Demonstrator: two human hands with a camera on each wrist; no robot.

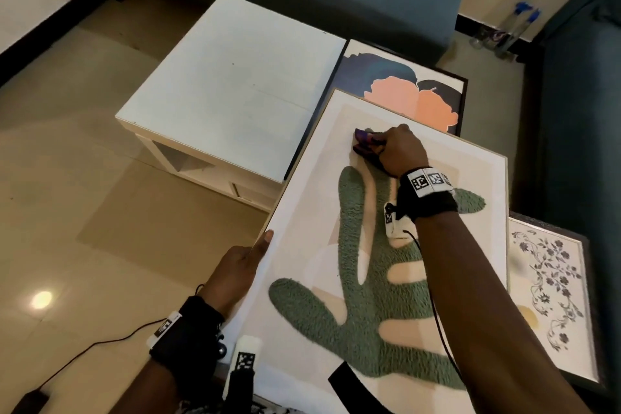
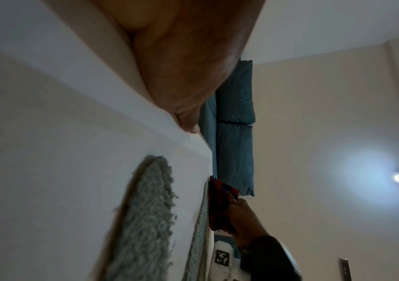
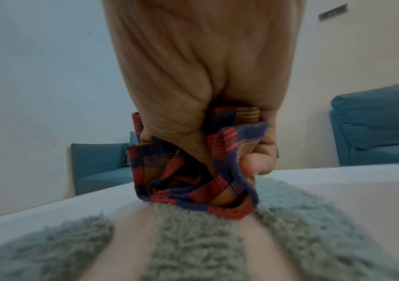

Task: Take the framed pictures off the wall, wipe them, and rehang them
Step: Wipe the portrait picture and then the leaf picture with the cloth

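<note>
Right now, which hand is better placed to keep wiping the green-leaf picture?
Right. The right hand already grips the checked cloth and presses it on the green-leaf picture near its far end. The left hand is busy holding the frame's left edge.

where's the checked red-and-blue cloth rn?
Head view: bunched in the right hand, pressed on the upper part of the white-framed green textile picture.

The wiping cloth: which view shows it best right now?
The right wrist view: the cloth fills the centre, its red, blue and orange checks sharp, bunched in the right hand against the green tufted picture. The head view shows only a small purple-red scrap past the knuckles; the left wrist view shows a dark, distant edge.
</note>
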